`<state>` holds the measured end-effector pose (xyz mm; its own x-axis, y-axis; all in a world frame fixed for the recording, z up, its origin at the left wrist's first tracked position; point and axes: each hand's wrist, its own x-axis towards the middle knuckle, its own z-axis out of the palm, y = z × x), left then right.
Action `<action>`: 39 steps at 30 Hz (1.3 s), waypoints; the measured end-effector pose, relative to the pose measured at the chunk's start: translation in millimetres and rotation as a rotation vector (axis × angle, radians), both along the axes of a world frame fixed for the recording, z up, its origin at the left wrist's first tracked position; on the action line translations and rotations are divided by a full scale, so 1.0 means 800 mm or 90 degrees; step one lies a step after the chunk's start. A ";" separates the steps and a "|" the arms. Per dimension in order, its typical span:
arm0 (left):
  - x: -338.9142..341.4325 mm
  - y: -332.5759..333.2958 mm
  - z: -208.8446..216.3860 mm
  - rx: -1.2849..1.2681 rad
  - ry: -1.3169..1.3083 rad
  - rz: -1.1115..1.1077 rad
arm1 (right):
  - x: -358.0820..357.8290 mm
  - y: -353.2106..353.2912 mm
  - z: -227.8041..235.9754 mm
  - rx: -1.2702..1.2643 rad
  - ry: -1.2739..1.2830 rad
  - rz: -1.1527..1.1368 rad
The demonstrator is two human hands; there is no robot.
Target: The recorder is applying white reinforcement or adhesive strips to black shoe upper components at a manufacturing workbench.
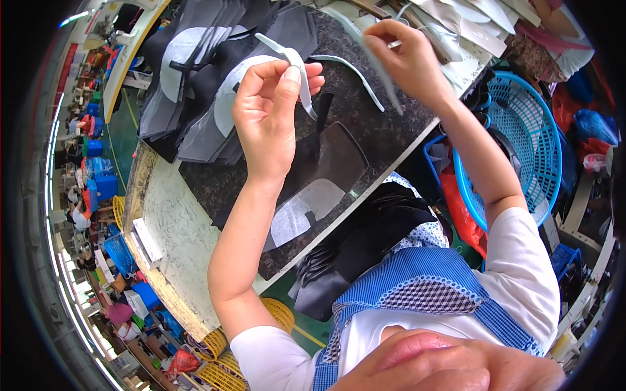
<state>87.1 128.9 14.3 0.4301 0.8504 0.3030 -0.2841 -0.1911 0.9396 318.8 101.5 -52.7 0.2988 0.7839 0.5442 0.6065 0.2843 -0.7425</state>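
My left hand (268, 120) is raised over the dark tabletop, its thumb and fingers closed on a narrow white curved strip (293, 57). Farther right, my right hand (411, 65) pinches a pale strip (386, 77) that is smeared by motion. Between the two hands a second white curved strip (357, 70) lies on the table. Below my left hand rests a dark flat cut piece (342, 156) with a light grey patch (306, 208). Fanned stacks of dark grey cut pieces (212, 140) with pale patches spread out beyond and left of that hand.
More black pieces (365, 234) are draped over my lap, below the table's near edge. To the right stands a blue plastic basket (554, 156), with a red bag (460, 208) beside it. White sheet pieces (466, 29) are heaped at the far right. A small white box (147, 241) sits at the left.
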 end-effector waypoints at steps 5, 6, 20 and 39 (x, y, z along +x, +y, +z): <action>0.006 -0.017 0.012 0.069 0.010 0.002 | 0.022 -0.013 0.051 -0.085 0.057 0.163; 0.009 -0.022 0.013 0.079 0.003 -0.012 | -0.004 -0.017 0.074 -0.111 0.231 0.282; -0.257 -0.160 0.013 0.598 0.672 0.062 | 0.078 -0.128 0.158 -0.263 0.198 0.506; -0.246 -0.273 -0.089 0.372 0.720 0.129 | -0.260 -0.076 0.052 -0.683 -0.096 0.626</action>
